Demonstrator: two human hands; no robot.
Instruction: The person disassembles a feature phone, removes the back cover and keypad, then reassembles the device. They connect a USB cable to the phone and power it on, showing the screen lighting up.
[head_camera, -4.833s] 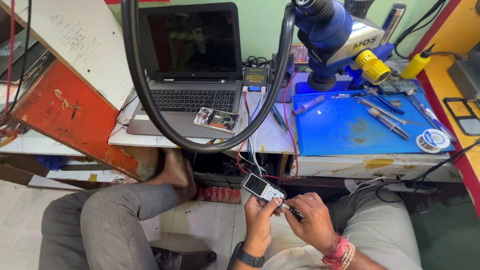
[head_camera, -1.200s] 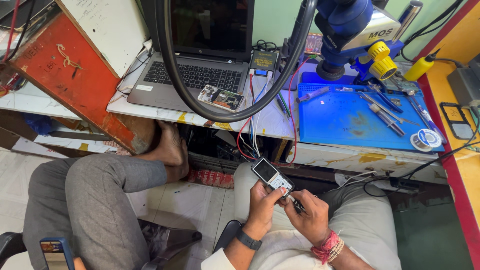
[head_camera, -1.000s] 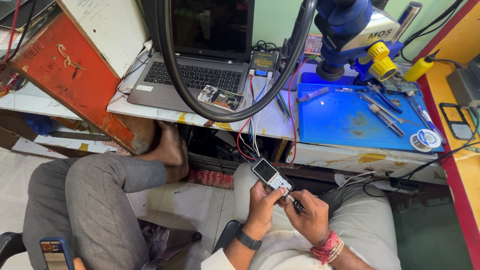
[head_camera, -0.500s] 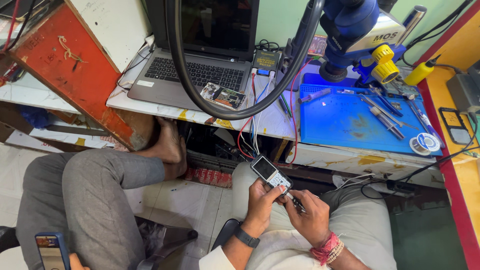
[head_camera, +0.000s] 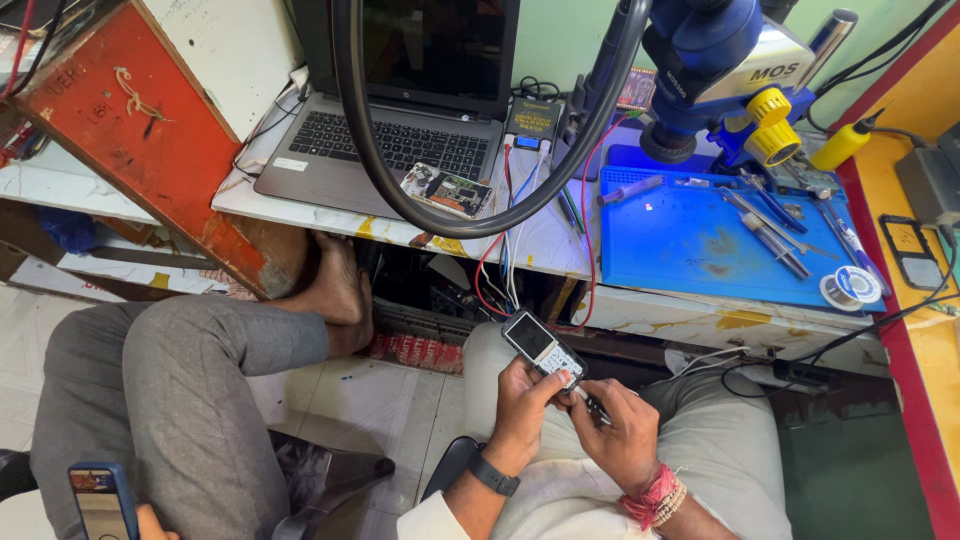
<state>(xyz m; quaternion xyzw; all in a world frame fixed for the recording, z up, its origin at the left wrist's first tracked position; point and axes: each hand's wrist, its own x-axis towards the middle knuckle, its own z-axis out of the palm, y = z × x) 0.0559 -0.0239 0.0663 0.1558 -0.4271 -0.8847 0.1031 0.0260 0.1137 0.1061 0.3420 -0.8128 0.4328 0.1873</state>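
workbench (head_camera: 540, 245) of pale stone across the upper view, carrying from left to right an open laptop (head_camera: 400, 110), a bare circuit board (head_camera: 446, 190) resting on the laptop's front edge, and a blue work mat (head_camera: 690, 240). the mat serves as a shallow tray: on it lie several slim metal hand tools (head_camera: 770, 225) near its right side and a small spool of solder wire (head_camera: 846, 289) at its lower right corner. blue stereo microscope (head_camera: 725, 65) with yellow knobs standing above the mat; a thick black cable loop (head_camera: 450, 190) hanging before the laptop. second person's grey-trousered leg (head_camera: 170, 390) at lower left, bare foot against the bench, with a blue-cased phone (head_camera: 102, 500) at the frame edge. below the bench, over the wearer's lap, left hand (head_camera: 522, 405) closed around a small keypad phone (head_camera: 543, 347), screen up, thumb beside its keypad. right hand (head_camera: 622, 435) curled shut on a thin dark tool (head_camera: 592, 403), whose tip meets the phone's lower end; exact contact point cannot be told.
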